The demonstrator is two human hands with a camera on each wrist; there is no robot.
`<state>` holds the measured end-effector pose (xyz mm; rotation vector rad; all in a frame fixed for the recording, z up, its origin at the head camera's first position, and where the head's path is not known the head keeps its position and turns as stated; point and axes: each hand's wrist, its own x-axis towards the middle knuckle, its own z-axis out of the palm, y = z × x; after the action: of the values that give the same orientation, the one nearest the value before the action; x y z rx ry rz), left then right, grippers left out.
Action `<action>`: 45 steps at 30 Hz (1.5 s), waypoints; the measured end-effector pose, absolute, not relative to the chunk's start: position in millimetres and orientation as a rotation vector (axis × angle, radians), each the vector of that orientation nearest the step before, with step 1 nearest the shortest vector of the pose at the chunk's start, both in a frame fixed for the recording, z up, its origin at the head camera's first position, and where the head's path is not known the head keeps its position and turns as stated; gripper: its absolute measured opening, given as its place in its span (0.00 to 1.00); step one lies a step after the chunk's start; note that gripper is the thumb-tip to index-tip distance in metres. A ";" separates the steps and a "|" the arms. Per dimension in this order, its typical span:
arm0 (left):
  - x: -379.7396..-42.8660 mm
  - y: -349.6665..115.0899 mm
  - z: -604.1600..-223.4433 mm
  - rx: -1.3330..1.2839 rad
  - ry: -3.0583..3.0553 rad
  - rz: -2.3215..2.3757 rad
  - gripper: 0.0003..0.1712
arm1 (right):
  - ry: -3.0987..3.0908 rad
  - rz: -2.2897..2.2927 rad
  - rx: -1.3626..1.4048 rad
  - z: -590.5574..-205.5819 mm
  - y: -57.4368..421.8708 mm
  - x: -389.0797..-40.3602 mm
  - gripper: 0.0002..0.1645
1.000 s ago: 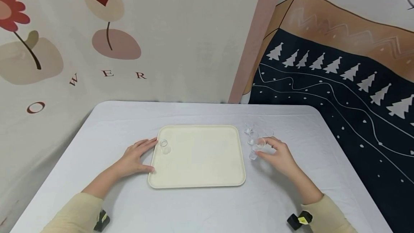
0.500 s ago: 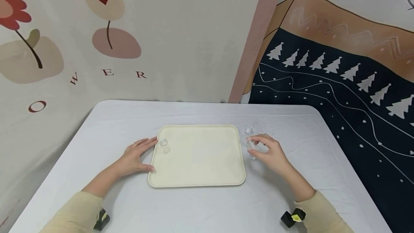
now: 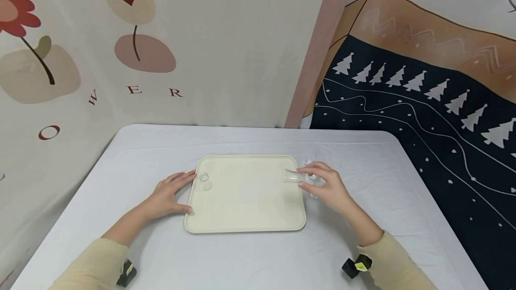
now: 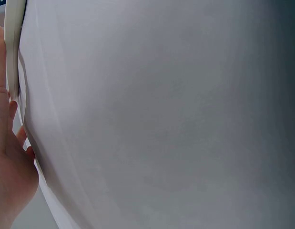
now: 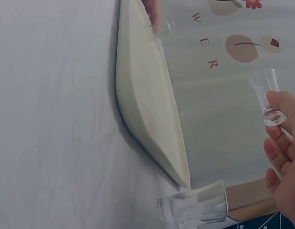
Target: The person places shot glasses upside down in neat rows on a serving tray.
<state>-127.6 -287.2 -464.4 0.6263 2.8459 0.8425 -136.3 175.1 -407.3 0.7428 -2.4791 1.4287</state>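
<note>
Sideways, right hand (image 3: 330, 188) pinches glass (image 3: 291, 176); left hand (image 3: 167, 197) spread against tray (image 3: 250, 202).

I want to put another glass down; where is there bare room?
The middle of the tray is bare, between the lone glass on its left and the held glass. So is the tablecloth in front of the tray, between the sleeves. It's crowded past the tray's right edge, where glasses cluster by the right hand.

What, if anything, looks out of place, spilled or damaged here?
Nothing looks spilled or damaged, though fine cracks would be too small to see. Only the held glass is askew: it is tipped sideways in the right hand, while a second glass, on the tray, stands upright.
</note>
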 end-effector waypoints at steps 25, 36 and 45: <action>-125.9 -285.6 -461.2 0.608 2.844 0.840 0.61 | -2.363 1.613 0.912 -389.2 100.7 -136.3 0.18; -126.3 -287.0 -464.4 0.621 2.855 0.830 0.62 | -2.365 1.682 0.885 -401.8 67.2 -143.6 0.19; -125.3 -286.0 -463.6 0.629 2.861 0.831 0.62 | -2.343 1.763 0.858 -426.8 46.5 -157.5 0.18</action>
<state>-125.3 -286.0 -463.6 0.6290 2.8609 0.8315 -157.5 46.5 -426.8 0.8577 -2.3433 1.7633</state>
